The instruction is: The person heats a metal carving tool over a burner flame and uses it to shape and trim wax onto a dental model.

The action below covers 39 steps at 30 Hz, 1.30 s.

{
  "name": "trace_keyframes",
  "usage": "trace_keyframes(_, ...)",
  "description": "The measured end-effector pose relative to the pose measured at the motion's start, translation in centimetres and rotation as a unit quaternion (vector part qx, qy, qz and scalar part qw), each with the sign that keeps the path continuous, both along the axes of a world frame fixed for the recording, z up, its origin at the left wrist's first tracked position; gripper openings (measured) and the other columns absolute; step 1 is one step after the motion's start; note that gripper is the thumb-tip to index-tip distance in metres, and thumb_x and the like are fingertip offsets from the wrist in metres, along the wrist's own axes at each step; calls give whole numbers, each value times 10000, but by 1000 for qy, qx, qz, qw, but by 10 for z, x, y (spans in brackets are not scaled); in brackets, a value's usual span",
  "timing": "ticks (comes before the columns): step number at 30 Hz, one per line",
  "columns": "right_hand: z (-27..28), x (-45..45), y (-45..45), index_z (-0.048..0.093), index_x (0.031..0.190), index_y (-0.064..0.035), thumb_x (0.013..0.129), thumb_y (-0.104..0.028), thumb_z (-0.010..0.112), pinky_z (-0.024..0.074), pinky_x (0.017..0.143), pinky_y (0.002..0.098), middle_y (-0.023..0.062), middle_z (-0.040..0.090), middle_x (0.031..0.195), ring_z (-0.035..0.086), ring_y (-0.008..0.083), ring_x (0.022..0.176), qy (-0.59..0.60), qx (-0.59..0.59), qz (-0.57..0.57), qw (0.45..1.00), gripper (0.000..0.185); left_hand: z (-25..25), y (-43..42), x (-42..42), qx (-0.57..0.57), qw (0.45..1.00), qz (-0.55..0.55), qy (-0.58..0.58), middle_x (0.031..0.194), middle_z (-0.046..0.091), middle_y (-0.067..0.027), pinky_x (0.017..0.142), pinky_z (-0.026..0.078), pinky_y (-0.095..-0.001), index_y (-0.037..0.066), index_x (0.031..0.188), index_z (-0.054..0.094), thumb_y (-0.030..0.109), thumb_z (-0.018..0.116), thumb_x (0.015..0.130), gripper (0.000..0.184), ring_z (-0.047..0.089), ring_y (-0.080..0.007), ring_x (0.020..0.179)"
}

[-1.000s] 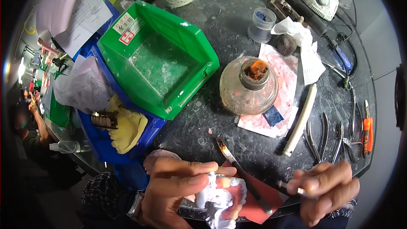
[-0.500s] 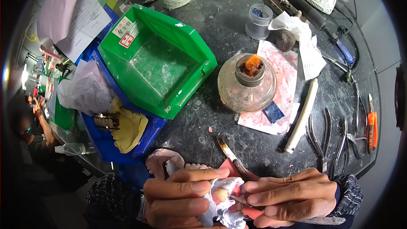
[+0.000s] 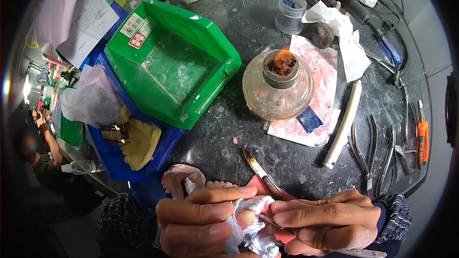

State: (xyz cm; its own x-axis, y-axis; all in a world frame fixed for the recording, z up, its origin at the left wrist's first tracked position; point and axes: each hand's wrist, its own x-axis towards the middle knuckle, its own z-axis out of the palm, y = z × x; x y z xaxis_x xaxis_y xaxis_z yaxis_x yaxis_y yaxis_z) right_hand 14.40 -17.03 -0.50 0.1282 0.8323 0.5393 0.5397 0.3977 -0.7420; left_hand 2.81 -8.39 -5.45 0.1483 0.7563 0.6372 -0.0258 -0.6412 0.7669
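Note:
My left hand [image 3: 201, 217] grips crumpled white tissue [image 3: 260, 204] wrapped around a small piece with a cream, tooth-like part [image 3: 246, 217] and pink beside it. My right hand [image 3: 330, 220] pinches a thin metal carving tool [image 3: 366, 253]. Its fine tip points left at the cream part; whether it touches, I cannot tell. Its handle comes out below the right palm. Beyond the hands lies a wax knife [image 3: 258, 171] with a browned blade, across a pink sheet [image 3: 256, 182]. A pinkish plaster dental cast [image 3: 178, 180] is partly hidden behind my left fingers.
A glass spirit lamp [image 3: 277, 95] burns with an orange flame ahead. Left of it are a green bin [image 3: 201, 110] and a yellow cast [image 3: 143, 145] in a blue tray. Several pliers [image 3: 366, 155] and a pale tube [image 3: 344, 124] lie right. Another person [image 3: 45, 157] sits far left.
The view has shifted slightly, so the bench things sit a little higher. Both hands keep their grips, and the carving tool's handle sits lower and tilts differently.

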Motion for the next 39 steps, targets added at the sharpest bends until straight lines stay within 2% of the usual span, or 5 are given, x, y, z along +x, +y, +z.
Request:
trace_keyframes(16,-27,-15,-8,549,729,8,702,3,654,521,686,340,176,615,812,620,291,831,112,58,-61,990,109,3,0,1,-8,999,21,-29,815,353,-59,523,409,-316,31,910,322,268,508,808,318,534,-155,469)
trace_keyframes(24,-15,4,-17,515,859,39,664,61,640,435,846,435,248,567,925,553,382,941,226,55,82,969,233,16,18,-28,-96,970,-199,103,904,437,-144,600,556,-350,-1,1031,346,82,586,752,377,589,-259,649)
trace_keyframes(31,-21,-18,-1,520,833,51,642,71,663,486,773,440,219,574,860,591,353,866,288,172,11,942,240,31,21,-34,-399,880,-256,-8,904,471,-132,637,542,-401,3,1022,355,83,508,807,276,611,-315,655)
trace_keyframes(35,-17,-11,-2,534,700,38,647,54,676,534,664,380,185,589,789,623,325,768,108,115,-17,987,153,49,52,-26,167,879,-339,290,832,563,-168,672,477,-349,-38,964,447,394,598,655,552,609,-255,636)
trace_keyframes(39,-19,-12,-2,518,687,39,650,75,663,541,642,376,197,586,793,625,322,763,82,129,-20,988,154,26,38,-22,178,927,-281,173,784,604,-195,671,453,-331,-73,949,506,558,634,594,735,604,-237,581)
